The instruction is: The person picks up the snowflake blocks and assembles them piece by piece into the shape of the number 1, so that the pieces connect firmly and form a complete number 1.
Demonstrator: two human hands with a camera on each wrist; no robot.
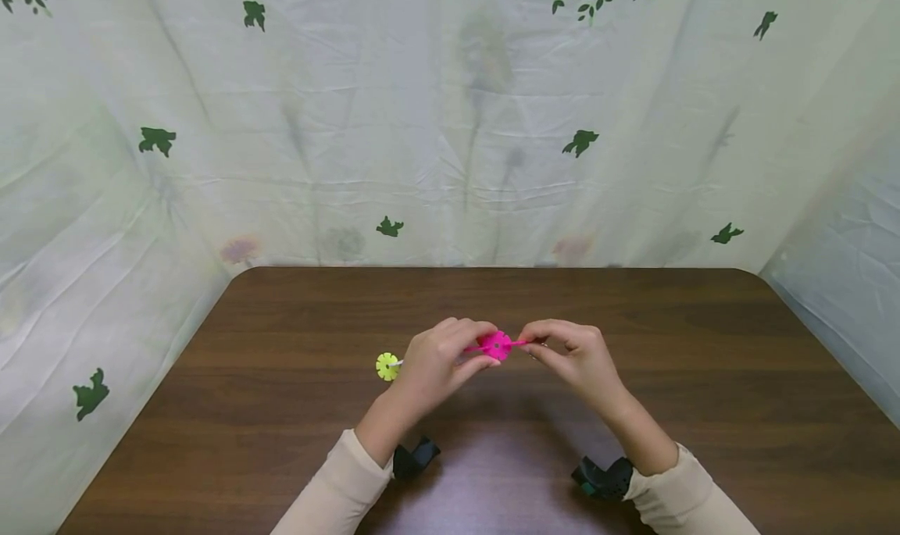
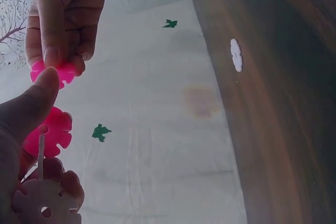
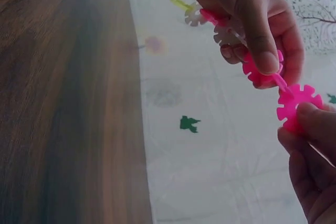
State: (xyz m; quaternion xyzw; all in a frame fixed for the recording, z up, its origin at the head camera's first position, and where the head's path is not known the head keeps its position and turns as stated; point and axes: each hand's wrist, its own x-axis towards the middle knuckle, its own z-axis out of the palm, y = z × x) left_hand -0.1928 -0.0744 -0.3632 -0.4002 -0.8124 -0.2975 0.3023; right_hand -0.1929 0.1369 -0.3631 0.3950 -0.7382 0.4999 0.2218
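A chain of interlocking notched discs hangs between my two hands over the table. My left hand [image 1: 439,359] grips the chain, its thumb and fingers on a pink disc [image 1: 497,345]. Beyond that hand, a yellow disc [image 1: 387,366] sticks out at the far end, with white discs [image 3: 227,35] between in the right wrist view. My right hand [image 1: 573,355] pinches another pink disc [image 3: 299,103] between thumb and fingers, edge-on in the head view. A pink link [image 3: 280,81] seen on edge spans the gap between the two held discs. Part of the chain is hidden behind my left fingers.
A loose white disc [image 2: 237,55] lies on the brown wooden table [image 1: 316,301] in the left wrist view. Pale cloth [image 1: 422,129] with green bird shapes hangs behind and along the sides. Dark wrist cameras [image 1: 603,478] sit below both hands.
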